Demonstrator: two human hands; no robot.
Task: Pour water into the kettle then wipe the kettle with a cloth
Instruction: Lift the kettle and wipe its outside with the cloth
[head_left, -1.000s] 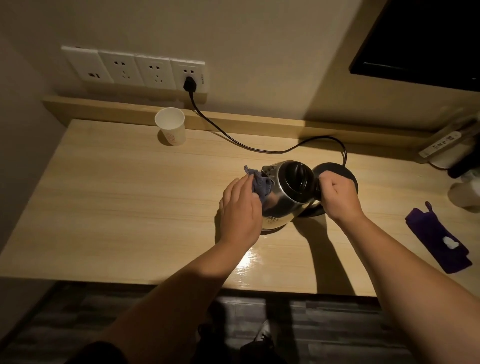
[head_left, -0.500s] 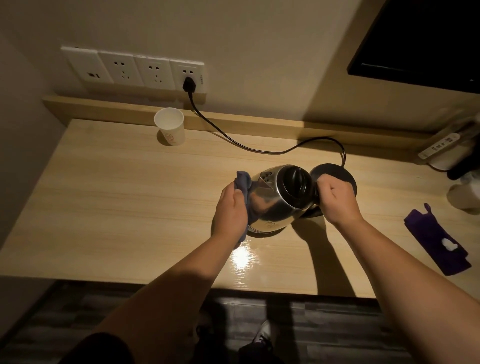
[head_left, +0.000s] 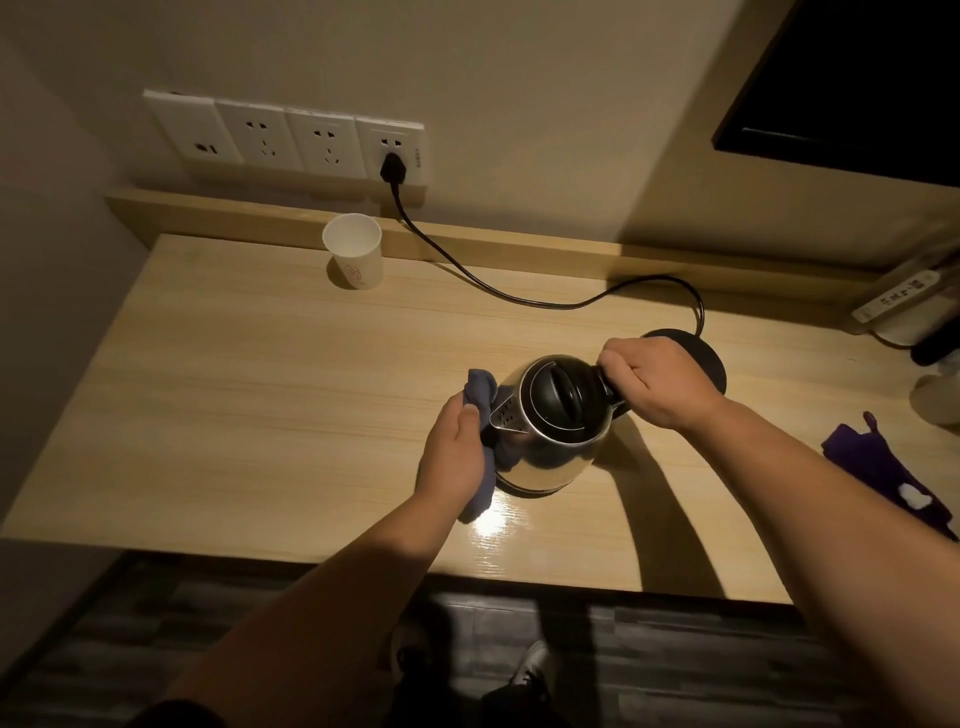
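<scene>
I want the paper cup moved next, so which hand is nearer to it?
Left. The left hand, holding the cloth at the kettle's spout side, is closer to the cup. The right hand grips the handle, on the kettle's far side from it.

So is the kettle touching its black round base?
Apart. The head view shows the kettle standing on the wooden table, in front of the base.

The right hand (head_left: 655, 382) covers the handle of the kettle (head_left: 550, 436), so its shape cannot be told. The left hand (head_left: 453, 457) hides most of the cloth (head_left: 480, 387). The black base (head_left: 701, 358) shows only behind the right hand. The purple item (head_left: 878, 467) and the white objects (head_left: 940, 400) on the desk (head_left: 260, 395) are cut by the right edge.
</scene>
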